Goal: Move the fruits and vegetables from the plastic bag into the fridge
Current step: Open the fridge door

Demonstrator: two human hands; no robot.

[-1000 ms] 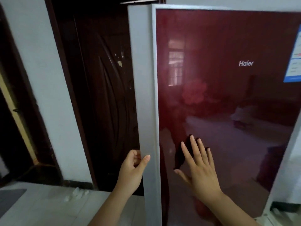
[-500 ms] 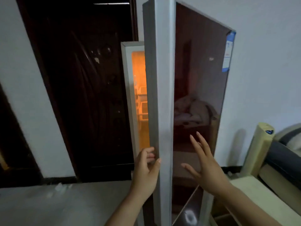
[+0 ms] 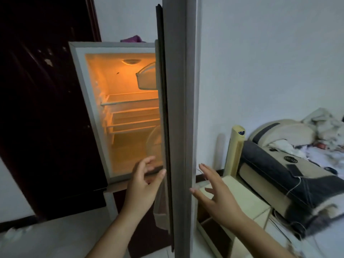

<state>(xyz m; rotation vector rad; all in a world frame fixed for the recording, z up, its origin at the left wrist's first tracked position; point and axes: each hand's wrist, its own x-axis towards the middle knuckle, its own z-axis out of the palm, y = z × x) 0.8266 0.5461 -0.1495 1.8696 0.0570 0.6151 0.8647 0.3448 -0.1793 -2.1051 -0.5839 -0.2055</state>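
The fridge (image 3: 87,101) stands open, its lit orange inside showing bare shelves (image 3: 130,101). Its door (image 3: 178,108) is swung out edge-on toward me, with a door bin (image 3: 147,77) on its inner side. My left hand (image 3: 143,187) is at the door's inner edge, fingers loosely spread, the thumb near the dark seal. My right hand (image 3: 216,190) hovers just right of the door's outer edge, fingers spread, holding nothing. No plastic bag, fruit or vegetable is in view.
A dark wooden door (image 3: 37,108) lies left of the fridge. A purple cloth (image 3: 132,39) sits on top of the fridge. A cream low cabinet (image 3: 238,198), a cream post (image 3: 235,148) and a bed with bedding (image 3: 290,164) stand to the right.
The fridge door has swung wide from shut, exposing the lit inside. My left hand has loosened from the door edge; my right hand has come off the door's front.
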